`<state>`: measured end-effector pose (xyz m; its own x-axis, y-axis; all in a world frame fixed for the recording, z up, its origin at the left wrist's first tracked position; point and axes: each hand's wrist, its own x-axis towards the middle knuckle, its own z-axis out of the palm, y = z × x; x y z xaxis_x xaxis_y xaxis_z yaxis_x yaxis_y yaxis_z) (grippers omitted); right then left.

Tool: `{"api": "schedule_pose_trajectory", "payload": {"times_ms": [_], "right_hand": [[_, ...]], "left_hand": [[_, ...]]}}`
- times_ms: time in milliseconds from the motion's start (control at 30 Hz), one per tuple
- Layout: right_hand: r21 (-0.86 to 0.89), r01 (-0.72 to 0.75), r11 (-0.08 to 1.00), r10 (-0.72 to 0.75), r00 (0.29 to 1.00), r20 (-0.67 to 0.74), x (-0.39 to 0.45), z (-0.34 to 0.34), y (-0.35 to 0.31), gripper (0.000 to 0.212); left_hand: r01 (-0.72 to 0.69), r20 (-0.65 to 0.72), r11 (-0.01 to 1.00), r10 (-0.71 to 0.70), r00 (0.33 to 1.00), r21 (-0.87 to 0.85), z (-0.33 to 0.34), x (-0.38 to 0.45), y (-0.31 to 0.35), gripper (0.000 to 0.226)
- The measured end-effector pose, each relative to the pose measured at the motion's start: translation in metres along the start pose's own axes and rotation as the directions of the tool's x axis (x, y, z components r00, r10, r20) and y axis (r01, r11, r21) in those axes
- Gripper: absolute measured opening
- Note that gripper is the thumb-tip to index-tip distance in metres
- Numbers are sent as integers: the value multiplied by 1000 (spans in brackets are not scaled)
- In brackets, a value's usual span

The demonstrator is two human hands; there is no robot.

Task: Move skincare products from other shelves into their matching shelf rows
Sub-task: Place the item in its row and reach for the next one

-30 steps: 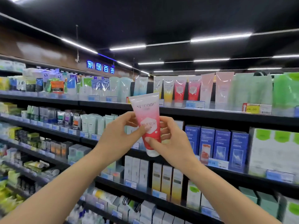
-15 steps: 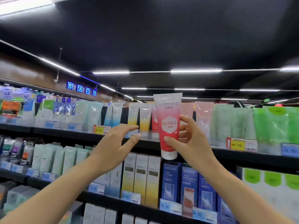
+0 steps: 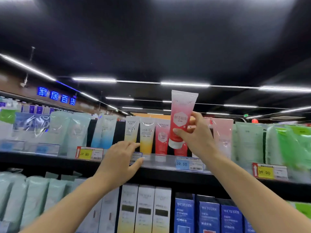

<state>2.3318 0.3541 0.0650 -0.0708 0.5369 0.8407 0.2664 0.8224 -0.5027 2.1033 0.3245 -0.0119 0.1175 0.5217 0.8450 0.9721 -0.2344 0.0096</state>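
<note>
My right hand point(image 3: 196, 137) grips a pink-red tube point(image 3: 182, 113) with a white cap, held upright, cap down, just above the top shelf rail point(image 3: 161, 161). Directly behind and below it stands a matching pink-red tube point(image 3: 161, 137) in its row, with a second one partly hidden by my hand. My left hand point(image 3: 121, 159) is open, fingers spread, its fingertips near the rail in front of the yellow tubes point(image 3: 146, 134); whether they touch it is unclear.
The top shelf also carries pale blue tubes point(image 3: 104, 130), light pink tubes point(image 3: 222, 137) and green packs point(image 3: 289, 145). Price tags point(image 3: 89, 153) line its edge. The shelf below holds white-and-yellow boxes point(image 3: 144, 209) and blue boxes point(image 3: 208, 216).
My view tilted upward. My right hand lifted the pink-red tube higher, up to the top shelf row. My left hand let go of the tube and moved down to the shelf rail.
</note>
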Motion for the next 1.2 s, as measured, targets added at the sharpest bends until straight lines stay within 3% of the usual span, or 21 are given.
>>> {"api": "schedule_pose_trajectory", "payload": {"times_ms": [200, 400, 533, 767, 933, 1100, 1200], "right_hand": [[-104, -180, 978, 186, 981, 49, 6, 24, 27, 50], [-214, -257, 943, 284, 953, 109, 3, 34, 42, 47], [-234, -339, 911, 373, 920, 120, 9, 36, 41, 47], [-367, -353, 861, 414, 904, 103, 8, 37, 39, 56], [-577, -237, 782, 302, 953, 17, -4, 24, 26, 67], [-671, -54, 740, 71, 997, -3, -46, 4, -1, 49], [-740, -10, 672, 19, 1000, 4, -87, -14, -12, 40]], "left_hand": [[-85, -43, 996, 84, 996, -30, 22, 13, -27, 60], [-134, -109, 990, 129, 986, -40, 39, 10, -38, 47], [-153, -83, 988, 152, 985, -11, 41, 11, -41, 47], [-156, -57, 987, 154, 986, -37, 42, 11, -44, 50], [-203, -70, 972, 196, 978, -116, 37, 9, -44, 53], [-290, -141, 903, 258, 956, -317, 25, 3, -18, 52], [-363, -169, 837, 322, 932, -410, 31, -5, 17, 50]]}}
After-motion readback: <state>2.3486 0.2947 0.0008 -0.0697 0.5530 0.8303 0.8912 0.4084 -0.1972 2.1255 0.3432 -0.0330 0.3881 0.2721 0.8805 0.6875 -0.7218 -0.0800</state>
